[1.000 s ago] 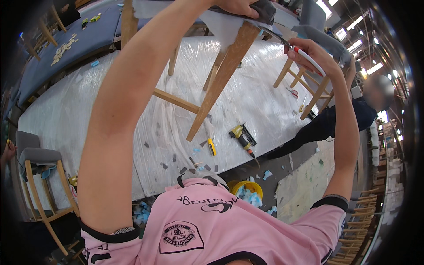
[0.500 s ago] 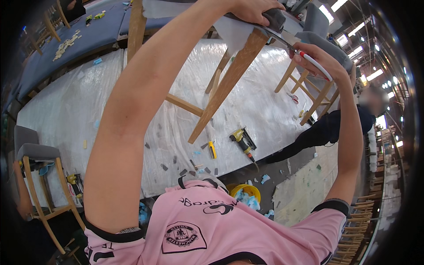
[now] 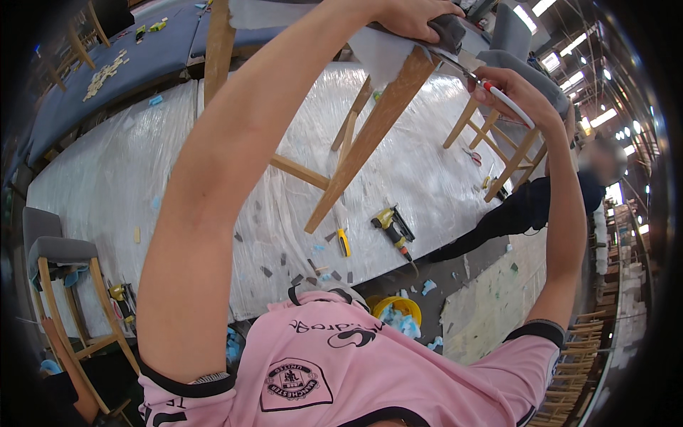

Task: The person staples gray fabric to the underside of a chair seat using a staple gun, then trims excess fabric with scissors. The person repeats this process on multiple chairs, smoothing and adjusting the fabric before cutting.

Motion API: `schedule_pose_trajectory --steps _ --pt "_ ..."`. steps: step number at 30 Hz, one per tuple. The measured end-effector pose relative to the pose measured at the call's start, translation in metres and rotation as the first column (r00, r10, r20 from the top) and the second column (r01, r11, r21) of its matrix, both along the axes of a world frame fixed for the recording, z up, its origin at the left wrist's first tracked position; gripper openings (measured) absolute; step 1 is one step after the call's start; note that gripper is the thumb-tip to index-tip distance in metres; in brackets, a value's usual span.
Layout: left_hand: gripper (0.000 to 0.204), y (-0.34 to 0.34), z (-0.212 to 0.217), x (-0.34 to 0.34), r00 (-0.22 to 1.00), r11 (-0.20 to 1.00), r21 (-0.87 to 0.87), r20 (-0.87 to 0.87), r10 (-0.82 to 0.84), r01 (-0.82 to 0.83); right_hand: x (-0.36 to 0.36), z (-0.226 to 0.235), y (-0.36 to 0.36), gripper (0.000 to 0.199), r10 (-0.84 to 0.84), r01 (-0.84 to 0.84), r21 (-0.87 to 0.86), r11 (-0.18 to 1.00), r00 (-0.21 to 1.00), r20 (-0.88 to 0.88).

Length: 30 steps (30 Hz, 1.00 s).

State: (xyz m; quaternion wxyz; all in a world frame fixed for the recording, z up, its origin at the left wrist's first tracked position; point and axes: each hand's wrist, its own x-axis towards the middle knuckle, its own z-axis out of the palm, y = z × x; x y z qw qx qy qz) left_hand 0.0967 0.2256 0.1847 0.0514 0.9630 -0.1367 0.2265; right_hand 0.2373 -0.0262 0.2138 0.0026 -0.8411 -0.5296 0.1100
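At the top of the view a wooden chair [image 3: 377,135] stands with its leg slanting toward me. Pale lining cloth [image 3: 380,57] hangs by the top of that leg. My left hand [image 3: 416,20] is closed on dark grey fabric [image 3: 449,32] at the seat corner. In my right hand [image 3: 516,94] is a pair of scissors [image 3: 509,105] with a white and red handle, my fingers wrapped round it. The blades point left along the cloth edge beside the leg top; their tips are hard to make out.
On the plastic-covered table [image 3: 284,213] lie a staple gun [image 3: 393,228], a yellow-handled utility knife [image 3: 343,242], red-handled scissors [image 3: 472,156] and grey scraps. A yellow bucket [image 3: 409,306] stands below. Grey chairs [image 3: 64,249] are at both sides; a person [image 3: 526,206] stands at right.
My hands, the scissors and the chair leg have shifted very slightly right. At the lower left, another person's arm has moved down beside the grey chair.
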Motion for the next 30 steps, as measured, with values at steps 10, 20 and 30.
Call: schedule_pose_trajectory --steps 10,20,30 --pt "0.073 0.0 -0.001 0.001 1.0 1.0 -0.024 0.021 -0.014 0.015 -0.011 0.0 0.005 0.07 -0.025 0.026 0.052 0.998 1.0 -0.007" --pt "0.071 -0.003 -0.011 -0.003 0.995 0.999 -0.018 0.097 -0.037 0.039 -0.036 -0.106 -0.048 0.044 -0.009 0.18 0.751 0.636 0.974 -0.226" --pt "0.068 -0.013 -0.015 -0.03 0.991 0.999 -0.035 0.134 -0.012 0.017 -0.115 -0.156 0.071 0.048 -0.302 -0.077 0.988 0.134 0.946 0.115"
